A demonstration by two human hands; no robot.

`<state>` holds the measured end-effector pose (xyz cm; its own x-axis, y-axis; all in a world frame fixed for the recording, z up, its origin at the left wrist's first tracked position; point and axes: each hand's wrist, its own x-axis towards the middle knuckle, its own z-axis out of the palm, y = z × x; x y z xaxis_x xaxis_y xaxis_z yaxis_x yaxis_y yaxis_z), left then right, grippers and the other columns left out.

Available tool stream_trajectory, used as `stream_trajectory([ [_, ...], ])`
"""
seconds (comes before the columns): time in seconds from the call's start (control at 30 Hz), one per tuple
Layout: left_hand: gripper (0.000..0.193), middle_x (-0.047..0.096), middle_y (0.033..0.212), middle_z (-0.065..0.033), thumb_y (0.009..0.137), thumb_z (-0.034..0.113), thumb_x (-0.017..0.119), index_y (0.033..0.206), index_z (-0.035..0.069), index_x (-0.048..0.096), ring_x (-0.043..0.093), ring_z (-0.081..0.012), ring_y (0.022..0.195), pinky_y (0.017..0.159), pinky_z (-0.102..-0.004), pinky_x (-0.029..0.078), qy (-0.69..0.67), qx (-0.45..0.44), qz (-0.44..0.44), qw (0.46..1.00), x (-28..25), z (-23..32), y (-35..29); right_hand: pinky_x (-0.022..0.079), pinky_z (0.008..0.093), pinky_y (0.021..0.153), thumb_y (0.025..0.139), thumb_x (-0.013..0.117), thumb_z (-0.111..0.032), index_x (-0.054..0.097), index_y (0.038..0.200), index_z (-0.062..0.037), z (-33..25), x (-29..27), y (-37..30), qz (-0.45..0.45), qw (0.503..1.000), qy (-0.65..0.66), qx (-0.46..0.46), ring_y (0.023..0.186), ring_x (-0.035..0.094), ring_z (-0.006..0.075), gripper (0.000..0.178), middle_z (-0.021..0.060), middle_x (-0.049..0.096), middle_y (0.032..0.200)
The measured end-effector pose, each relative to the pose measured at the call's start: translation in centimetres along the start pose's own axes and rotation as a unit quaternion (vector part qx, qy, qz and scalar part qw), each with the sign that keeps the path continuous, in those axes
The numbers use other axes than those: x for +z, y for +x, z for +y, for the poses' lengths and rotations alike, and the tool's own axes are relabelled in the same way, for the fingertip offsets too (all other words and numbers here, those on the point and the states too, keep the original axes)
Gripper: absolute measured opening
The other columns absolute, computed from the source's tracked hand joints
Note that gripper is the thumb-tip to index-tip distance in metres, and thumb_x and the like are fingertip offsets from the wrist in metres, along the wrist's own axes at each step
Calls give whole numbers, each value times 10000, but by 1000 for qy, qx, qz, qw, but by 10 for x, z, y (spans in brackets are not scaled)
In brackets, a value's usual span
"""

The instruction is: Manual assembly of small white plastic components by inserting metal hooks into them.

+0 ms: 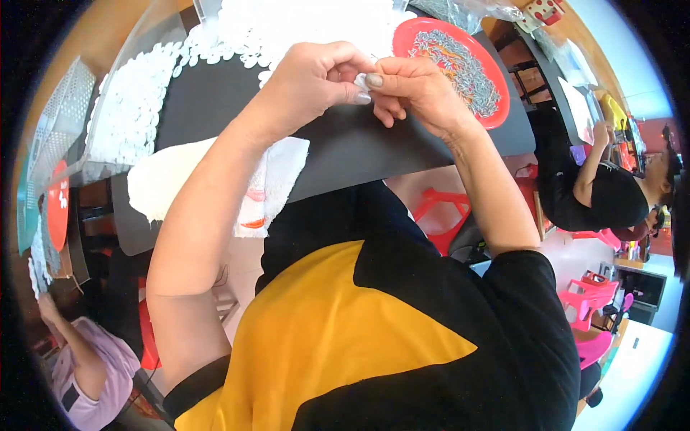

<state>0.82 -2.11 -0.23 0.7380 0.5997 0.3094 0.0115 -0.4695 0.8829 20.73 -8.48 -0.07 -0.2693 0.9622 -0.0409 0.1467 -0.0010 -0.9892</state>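
Above the dark table [352, 154], my left hand [313, 82] and my right hand [420, 90] meet, fingertips almost touching. Pinched between them is a small white piece [361, 81], mostly hidden by my thumbs and fingers. Beyond my hands spreads a heap of small white pieces [287, 29], rounded and plastic-looking. Close to my right hand stands a red plate [501, 79] full of small grey metal pieces that look like screws [463, 68], with orange showing among them.
A white cloth [287, 169] lies at the table's near edge under my left forearm. More white pieces [129, 108] fill a clear bin [118, 54] on the left. Other people sit at the left [93, 373] and right [611, 194]. A red stool [438, 208] stands below the table.
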Motion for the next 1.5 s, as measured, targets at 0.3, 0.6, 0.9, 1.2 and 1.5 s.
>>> stream_trajectory([
  [0.3, 198, 627, 734, -33, 748, -12, 737, 915, 13, 634, 567, -80, 637, 595, -219, 477, 81, 56, 65, 993, 11, 3, 0, 342, 220, 475, 931, 568, -236, 586, 762, -51, 5, 4, -5, 22, 988, 151, 3, 518, 534, 112, 251, 5, 506, 597],
  [0.6, 219, 624, 729, -61, 740, -1, 743, 905, 28, 603, 582, -121, 601, 569, -240, 474, 147, 124, 98, 977, 17, 1, 0, 347, 204, 483, 925, 574, -223, 628, 836, -57, 13, 6, -5, 17, 987, 154, -44, 543, 549, 92, 196, -13, 533, 613],
  [0.9, 215, 595, 663, -9, 729, 82, 781, 898, 34, 656, 547, -60, 605, 546, -209, 445, 125, 78, 232, 961, -1, 21, -3, 350, 209, 497, 919, 567, -196, 626, 847, -38, 12, 10, -1, 86, 987, 133, -34, 539, 539, 88, 184, -16, 535, 615],
  [1.2, 218, 656, 769, -24, 772, 98, 748, 959, -3, 704, 556, -48, 630, 530, -162, 410, 324, 39, 461, 825, -158, 106, -53, 324, 181, 506, 938, 553, -204, 609, 888, -30, 13, 6, -6, 70, 993, 86, -33, 550, 514, 71, 189, -27, 498, 620],
  [1.5, 153, 661, 848, -50, 796, 66, 689, 936, 3, 683, 607, -138, 741, 686, -251, 475, 359, 81, 291, 883, -96, 70, -39, 325, 184, 505, 939, 554, -205, 615, 893, -32, 20, 1, -8, 84, 992, 84, -34, 551, 520, 69, 188, -29, 506, 622],
])
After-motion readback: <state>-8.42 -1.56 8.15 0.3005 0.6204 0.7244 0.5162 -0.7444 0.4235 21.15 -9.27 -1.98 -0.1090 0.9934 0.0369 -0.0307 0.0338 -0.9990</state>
